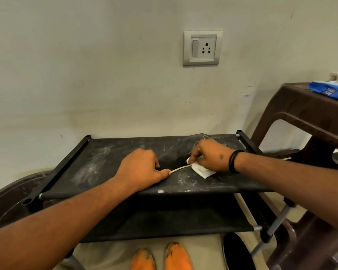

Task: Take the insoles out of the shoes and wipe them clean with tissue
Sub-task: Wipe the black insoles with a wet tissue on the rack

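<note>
dusty black fabric shoe-rack shelf (109, 162) carries all | dark flat insole (174, 154) lies between hands, pale edge up | left hand (142, 168) pinches its near edge | right hand (211, 154) grips folded white tissue (202, 170) against its far end

both hands (142, 166) (209, 155) grip a dark insole (171, 155) — white tissue (202, 170) pressed on it.
</note>
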Demonstrator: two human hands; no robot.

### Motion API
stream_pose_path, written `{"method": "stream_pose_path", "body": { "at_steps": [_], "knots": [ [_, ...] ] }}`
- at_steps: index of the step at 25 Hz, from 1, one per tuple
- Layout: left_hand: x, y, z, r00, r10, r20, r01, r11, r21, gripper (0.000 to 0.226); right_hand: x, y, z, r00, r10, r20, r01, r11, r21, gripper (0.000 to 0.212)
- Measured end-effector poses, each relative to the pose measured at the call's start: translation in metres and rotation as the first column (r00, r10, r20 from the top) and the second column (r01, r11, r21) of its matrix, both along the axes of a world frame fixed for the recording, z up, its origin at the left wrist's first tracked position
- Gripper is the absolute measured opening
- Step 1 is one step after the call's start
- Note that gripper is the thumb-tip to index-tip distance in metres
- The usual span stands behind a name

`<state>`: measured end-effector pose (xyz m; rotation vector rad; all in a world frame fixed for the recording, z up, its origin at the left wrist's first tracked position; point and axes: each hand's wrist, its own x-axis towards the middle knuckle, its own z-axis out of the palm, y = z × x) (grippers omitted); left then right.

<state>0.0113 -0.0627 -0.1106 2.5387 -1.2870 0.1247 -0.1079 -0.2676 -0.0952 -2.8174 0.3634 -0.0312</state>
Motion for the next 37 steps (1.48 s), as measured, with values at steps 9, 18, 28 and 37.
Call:
{"method": "stream_pose_path", "body": {
  "at_steps": [9,18,28,37],
  "knots": [
    [0.002,0.000,-0.002,1.000,0.005,-0.016,-0.005,1.000,-0.011,0.040,-0.005,0.001,-0.003,1.000,-0.012,0.017,0.012,1.000,0.000,0.022],
    [0.003,-0.001,-0.002,1.000,0.002,-0.018,-0.002,1.000,0.008,0.036,0.011,0.015,-0.012,1.000,0.001,0.027,-0.001,1.000,0.031,0.026],
    [0.000,0.000,0.000,1.000,0.000,0.002,0.000,1.000,0.020,0.047,0.018,0.015,-0.008,1.000,0.001,0.007,-0.001,1.000,-0.021,0.025],
    [0.003,0.000,-0.002,1.000,-0.006,0.005,0.006,1.000,0.003,0.048,0.024,0.011,-0.005,0.999,-0.051,-0.001,0.050,0.979,-0.200,0.024]
  ]
}}
